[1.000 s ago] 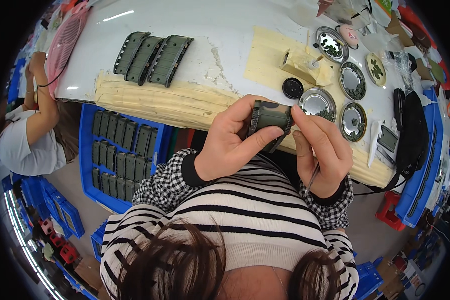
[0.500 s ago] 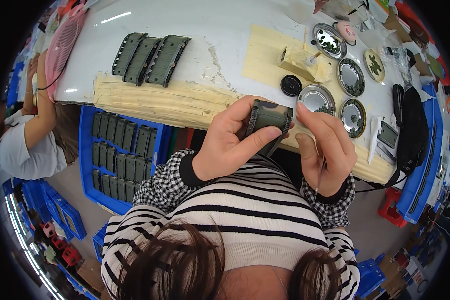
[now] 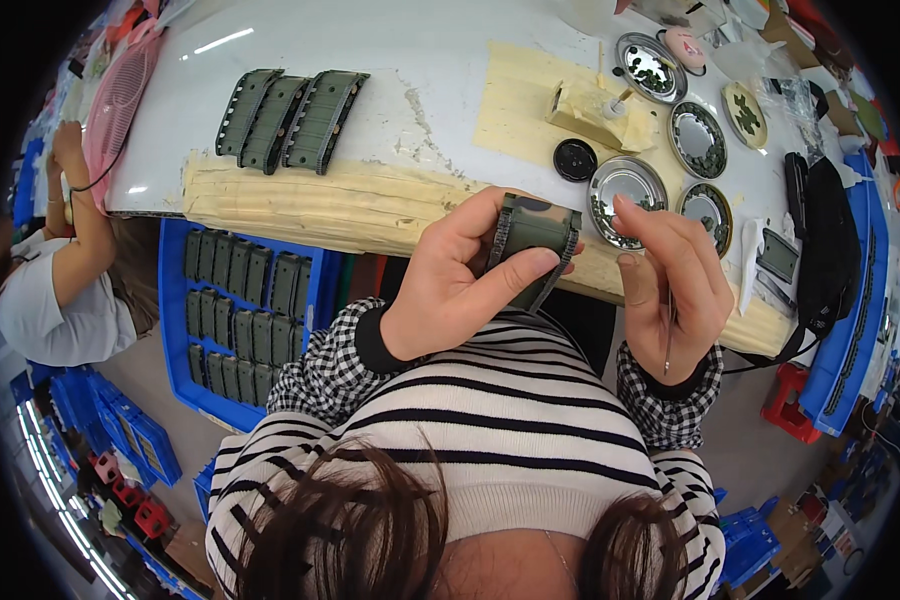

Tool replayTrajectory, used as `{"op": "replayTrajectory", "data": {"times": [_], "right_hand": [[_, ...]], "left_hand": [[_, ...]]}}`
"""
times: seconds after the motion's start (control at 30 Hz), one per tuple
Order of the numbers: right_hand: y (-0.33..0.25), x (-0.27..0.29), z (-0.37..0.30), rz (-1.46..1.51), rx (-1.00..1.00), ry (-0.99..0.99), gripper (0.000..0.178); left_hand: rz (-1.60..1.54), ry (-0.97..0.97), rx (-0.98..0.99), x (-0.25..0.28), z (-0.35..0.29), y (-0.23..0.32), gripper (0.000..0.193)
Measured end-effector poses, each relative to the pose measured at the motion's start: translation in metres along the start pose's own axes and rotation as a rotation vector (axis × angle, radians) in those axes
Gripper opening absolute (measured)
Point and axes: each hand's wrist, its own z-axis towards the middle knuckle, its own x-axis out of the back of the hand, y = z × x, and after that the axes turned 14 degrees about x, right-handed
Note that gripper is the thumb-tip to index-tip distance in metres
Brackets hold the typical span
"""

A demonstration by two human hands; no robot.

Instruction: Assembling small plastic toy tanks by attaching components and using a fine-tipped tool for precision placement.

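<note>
My left hand [image 3: 450,275] is wrapped round a curved green camouflage panel [image 3: 542,232] with dark toothed edges, its thumb pressed on the front. To the right, apart from the panel, hovers my right hand [image 3: 685,280]. A thin metal tool [image 3: 667,350] lies tucked in its palm; the tip is hidden by the fingers. Whether the thumb and forefinger pinch a small piece cannot be made out. Just beyond that hand, a round metal dish [image 3: 625,180] contains small dark green pieces. Three similar panels [image 3: 326,120] lie side by side on the table at the far left.
More dishes of small green pieces, including a metal dish [image 3: 686,112], stand at the right. Near them are a yellow block [image 3: 570,112] and a black round lid [image 3: 575,160]. A blue crate [image 3: 173,330] of green panels sits below the table's left side. Another person [image 3: 60,300] is at far left.
My right hand has moved slightly right, away from the panel and from my left hand. The left hand keeps its hold, nearly still. The whole view has shifted a little.
</note>
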Motion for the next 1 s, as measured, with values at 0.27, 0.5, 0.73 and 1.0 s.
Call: {"op": "replayTrajectory", "data": {"times": [0.27,0.5,0.73,1.0], "right_hand": [[0.030,0.036,-0.014,-0.229,-0.199,0.169,0.013],[0.077,0.076,-0.035,-0.368,-0.320,-0.057,0.013],[0.078,0.069,-0.029,-0.328,-0.308,-0.200,0.015],[0.072,0.060,-0.032,-0.358,-0.291,-0.195,0.016]], "left_hand": [[-0.117,0.041,0.045,-0.005,-0.001,-0.001,0.027],[-0.123,0.032,0.072,-0.009,0.006,-0.004,0.026],[-0.091,0.045,0.112,-0.007,0.005,-0.002,0.026],[-0.033,0.034,0.071,-0.003,0.005,-0.006,0.027]]}}
